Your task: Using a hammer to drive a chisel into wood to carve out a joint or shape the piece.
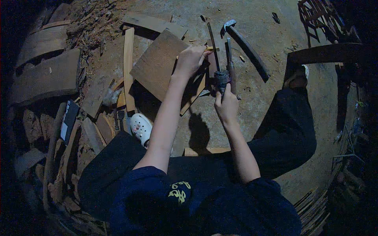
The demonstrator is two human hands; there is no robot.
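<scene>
My left hand [189, 61] is closed, thumb and fingers pinched on a thin yellow stick [212, 49], beside the corner of a square brown board [157, 63]. The fingers hide part of the stick. My right hand [227, 105] is wrapped round the lower end of a long thin-bladed tool [214, 45] with a dark, bulky handle. Its blade points away from me and passes close by the yellow stick; whether they touch I cannot tell. Just right of it lies a chisel [229, 55]. Farther right, a claw hammer [247, 51] with a dark handle rests on the floor.
Wood strips [129, 69] and planks [47, 74] lie to the left, with a dark-and-white flat object [69, 122] among them. A white clog [141, 128] is on my foot. A low wooden bench [327, 54] stands right, near a wooden frame [321, 17]. Chips dot the concrete floor.
</scene>
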